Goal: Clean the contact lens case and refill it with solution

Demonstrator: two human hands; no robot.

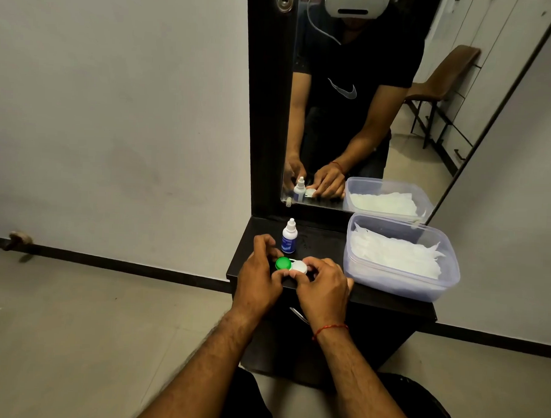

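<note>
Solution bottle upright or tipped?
Upright: the solution bottle stands on its base on the dark shelf, nozzle pointing up.

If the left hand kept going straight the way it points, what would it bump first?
Probably the solution bottle, standing just beyond the left hand, which grips the contact lens case. Depth is unclear, so it might slip past to the mirror frame.

red thread bracelet (pixel 329 329), bare forearms (pixel 212 361), black trousers (pixel 423 405)
</note>
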